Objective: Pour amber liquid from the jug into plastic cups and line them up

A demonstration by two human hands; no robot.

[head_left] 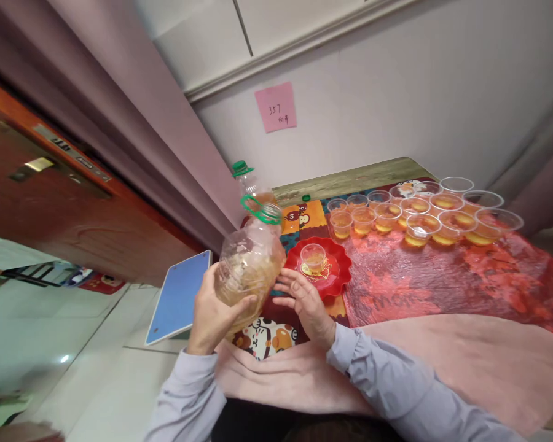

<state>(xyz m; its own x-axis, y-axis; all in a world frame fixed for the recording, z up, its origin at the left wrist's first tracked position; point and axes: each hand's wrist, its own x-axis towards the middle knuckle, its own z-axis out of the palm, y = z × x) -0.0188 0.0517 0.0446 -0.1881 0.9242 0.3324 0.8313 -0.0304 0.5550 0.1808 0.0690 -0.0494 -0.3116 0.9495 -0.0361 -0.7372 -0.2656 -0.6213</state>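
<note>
My left hand (216, 307) is wrapped round the side of a large clear plastic bottle (249, 264), which holds pale yellow liquid. The bottle leans to the right, with a green handle ring (260, 210) at its uncapped neck. At its right side is my right hand (304, 301), fingers spread; whether the fingertips touch the plastic I cannot tell. Just beyond that hand, a small clear plastic cup (313, 259) with some yellow liquid stands on a red scalloped plate (341, 279). Behind the leaning bottle stands another bottle (246, 181) with a green cap.
Several clear cups (423, 228) of yellow liquid stand in rows at the table's back right. A small green cap (306, 197) lies near the back edge. A pink cloth (442, 350) covers the front. Left are a blue board (179, 294) and a wooden door (74, 196).
</note>
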